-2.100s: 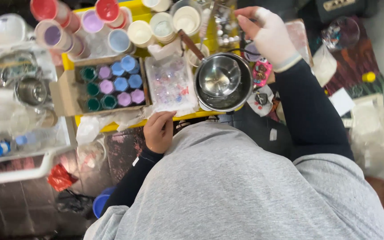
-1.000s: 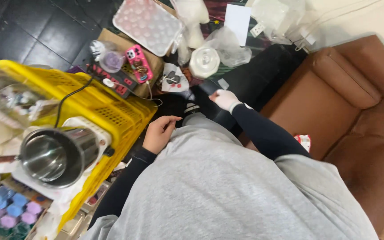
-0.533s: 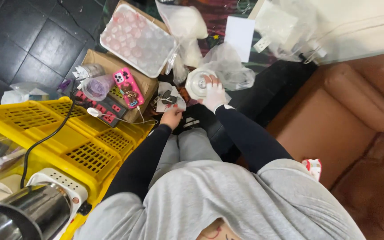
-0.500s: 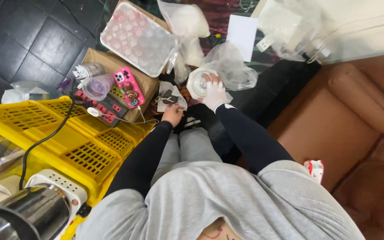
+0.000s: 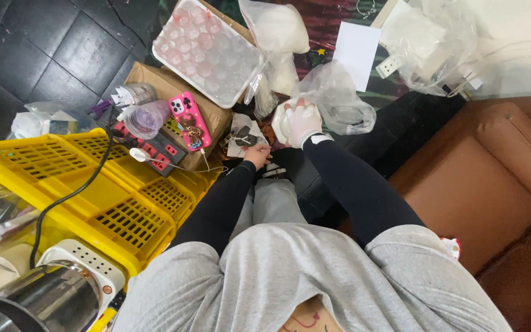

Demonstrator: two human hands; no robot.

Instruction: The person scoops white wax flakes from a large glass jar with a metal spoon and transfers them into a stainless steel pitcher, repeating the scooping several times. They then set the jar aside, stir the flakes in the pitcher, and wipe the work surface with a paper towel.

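Resting just above the middle of the frame, the right hand (image 5: pixel 303 121), in a white glove, lies with its fingers curled over a round white container (image 5: pixel 283 118), gripping its top; the container sits at the mouth of a clear plastic bag (image 5: pixel 338 104) that bulges to the right of it. The left hand (image 5: pixel 257 154), bare, is just below and to the left, its fingers bent down onto a small card of dark pieces (image 5: pixel 241 138); whether it pinches anything cannot be told. Both arms wear black sleeves. One pink phone (image 5: pixel 188 119) lies on one cardboard box (image 5: pixel 166 86) left of the hands, beside one clear lidded cup (image 5: pixel 143 118) and one red power strip (image 5: pixel 155 145). One plastic tray of pale round cups (image 5: pixel 209 50) leans at upper centre, too many to count surely. Two more clear bags show along the top. One yellow crate (image 5: pixel 87 190) fills the left, one steel pot (image 5: pixel 38 301) at the lower left corner, and one brown sofa (image 5: pixel 493 184) the right.
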